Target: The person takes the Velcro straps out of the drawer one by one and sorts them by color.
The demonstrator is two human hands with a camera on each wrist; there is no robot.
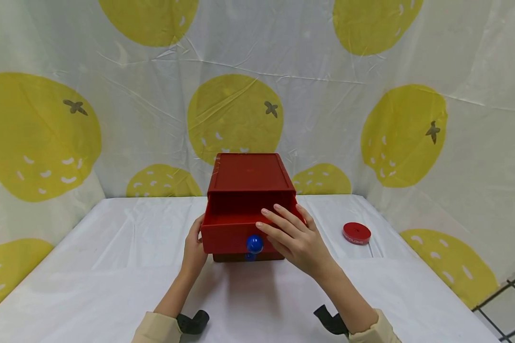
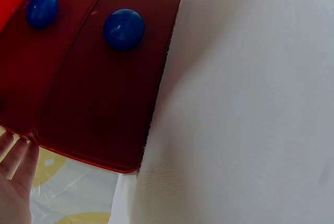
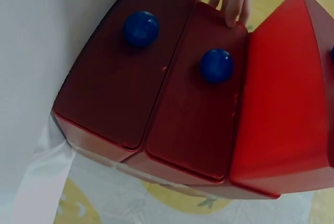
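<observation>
A red drawer cabinet [image 1: 251, 172] stands on the table with its top drawer [image 1: 225, 239] pulled out. That drawer has a round blue knob [image 1: 254, 244], and its visible inside is bare red. My left hand [image 1: 194, 247] is at the cabinet's left side; in the right wrist view its fingers [image 3: 232, 12] touch the side by the middle drawer. My right hand [image 1: 298, 240] is at the open drawer's right front corner, fingers extended over it beside the knob. Below, the middle drawer [image 3: 193, 125] and bottom drawer [image 3: 112, 88] are closed, each with a blue knob.
A red roll of ribbon [image 1: 356, 233] lies on the white-covered table [image 1: 111, 267], right of the cabinet. Behind hangs a white curtain [image 1: 317, 105] with yellow fruit prints. Black straps [image 1: 193, 322] show near both sleeves.
</observation>
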